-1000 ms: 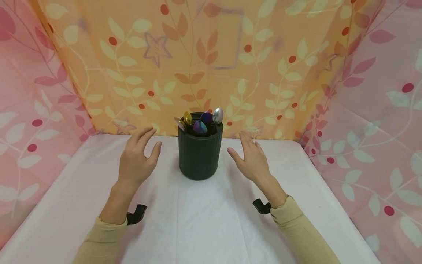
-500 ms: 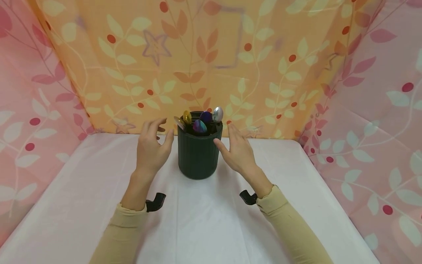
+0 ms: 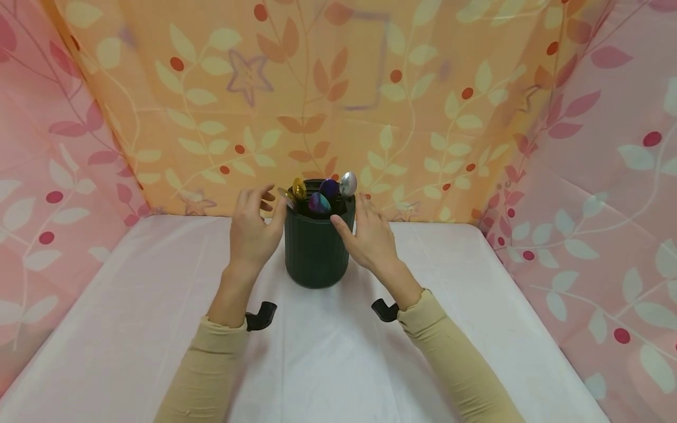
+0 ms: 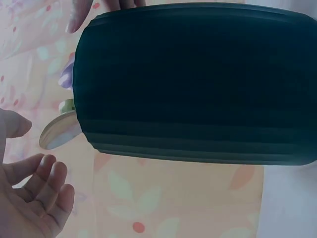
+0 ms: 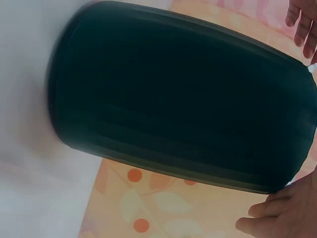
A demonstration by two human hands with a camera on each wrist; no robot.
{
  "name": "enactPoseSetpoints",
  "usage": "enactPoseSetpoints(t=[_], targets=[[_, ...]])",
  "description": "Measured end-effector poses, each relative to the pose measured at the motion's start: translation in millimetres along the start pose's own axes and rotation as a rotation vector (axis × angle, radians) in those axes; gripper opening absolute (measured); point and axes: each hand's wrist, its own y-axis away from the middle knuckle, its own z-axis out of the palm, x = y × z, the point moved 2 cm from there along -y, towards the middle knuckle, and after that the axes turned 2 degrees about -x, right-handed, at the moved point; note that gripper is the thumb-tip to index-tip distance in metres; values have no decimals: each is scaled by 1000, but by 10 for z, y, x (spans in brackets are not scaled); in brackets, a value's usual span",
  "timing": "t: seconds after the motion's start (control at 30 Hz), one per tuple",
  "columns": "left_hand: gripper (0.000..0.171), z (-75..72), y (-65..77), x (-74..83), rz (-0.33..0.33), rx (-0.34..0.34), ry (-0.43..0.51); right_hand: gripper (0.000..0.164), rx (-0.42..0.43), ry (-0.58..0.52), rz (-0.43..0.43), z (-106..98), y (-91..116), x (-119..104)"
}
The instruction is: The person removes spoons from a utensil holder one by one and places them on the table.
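Note:
A dark green ribbed container [image 3: 317, 252] stands upright on the table, holding several spoons bowl-up. A shiny spoon [image 4: 60, 131] leans out over its left rim, beside a gold spoon [image 3: 299, 189]. A silver spoon [image 3: 348, 184] rises at the right, near a purple spoon [image 3: 329, 188] and an iridescent spoon [image 3: 319, 202]. My left hand [image 3: 254, 232] is at the rim's left, thumb and loosely bent fingers around the leaning spoon but apart from it in the left wrist view. My right hand [image 3: 372, 238] lies along the container's upper right side, fingers extended; contact is unclear.
A white cloth [image 3: 317, 364] covers the table. Behind it hangs an orange leaf-patterned curtain [image 3: 338, 135], with pink patterned curtains [image 3: 597, 194] at both sides. Black wrist mounts [image 3: 385, 310] stick out from both wrists.
Both hands have moved inward to the container from either side, the left towards the leaning spoon, the right to the upper right side. The container and spoons stay in place.

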Motion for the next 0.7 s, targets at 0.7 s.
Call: enactPoseSetpoints(t=[0.7], targets=[[31,115,-60,-8,-65,-3,118,97,-18,120,-28,-10,-58,-10]])
